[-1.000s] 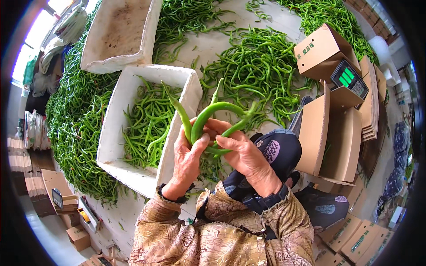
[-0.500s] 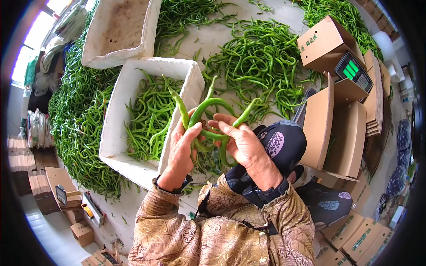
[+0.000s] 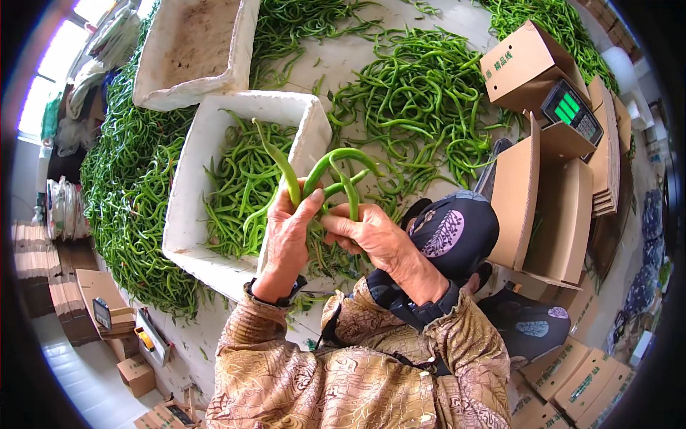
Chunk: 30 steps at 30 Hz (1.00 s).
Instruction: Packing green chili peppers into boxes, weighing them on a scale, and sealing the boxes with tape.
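Big heap of green peppers (image 3: 125,214) along the left, smaller pile of peppers (image 3: 421,114) on the pale floor (image 3: 189,339) ahead. White foam box (image 3: 184,214) between them, holding a loose layer of long green peppers. Second foam box (image 3: 196,43) just beyond it, inside stained brown.

Right side: open carton (image 3: 509,207), a bit of green showing in its shadowed inside. Closed-looking carton (image 3: 520,68) behind it, dark green characters printed on its side. More cartons (image 3: 589,386) lower right with green printing, too small to read here. Dark scale (image 3: 569,113) by the open carton, display lit green, digits not clear.

Left hand (image 3: 288,232) near the foam box's right edge, thumb and fingers clamped on an upright pepper (image 3: 279,161) and an arched pepper (image 3: 343,154). Right hand (image 3: 379,239) just beside it, fingers closed on a hooked pepper (image 3: 351,189).

Held peppers are up in front of the person, right of the foam box: long, smooth, glossy. Upright one lighter green, slightly bent, narrowing to its top; arched one thicker; hooked one slim.
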Motion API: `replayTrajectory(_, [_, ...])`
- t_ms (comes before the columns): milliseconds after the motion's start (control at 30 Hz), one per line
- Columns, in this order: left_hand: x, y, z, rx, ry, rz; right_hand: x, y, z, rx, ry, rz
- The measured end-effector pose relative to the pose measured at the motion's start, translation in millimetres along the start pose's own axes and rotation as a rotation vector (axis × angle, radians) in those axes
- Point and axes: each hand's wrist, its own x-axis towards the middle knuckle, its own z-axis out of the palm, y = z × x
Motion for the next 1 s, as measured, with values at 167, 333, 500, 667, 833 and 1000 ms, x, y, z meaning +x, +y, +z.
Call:
replayTrajectory(167, [7.1,-3.0,-21.9,-0.022,0.033,0.112,13.0,14.5,-8.9,0.027,0.186,-0.01])
replayTrajectory(333, [31.8,35.1,-65.1,0.172,0.374,0.288,0.7,11.9,-17.2,0.084,0.14,-0.082])
replayTrajectory(500, [31.0,46.0,-130.0,0.595,0.626,0.514,-13.1,-4.8,-5.0,0.102,0.034,-0.326])
replayTrajectory(667, [-3.8,57.7,-31.6,0.167,0.058,-0.016,-29.8,-19.2,1.2,-0.504,0.207,-0.456])
replayTrajectory(833, [9.2,44.6,28.0,-0.165,-0.303,-0.152,-43.0,-35.9,0.2,-1.105,0.332,-0.805])
replayTrajectory(1000, [22.8,60.1,78.5,-0.557,-0.474,-0.198,-111.3,-101.3,-21.3,-0.146,0.349,-0.705])
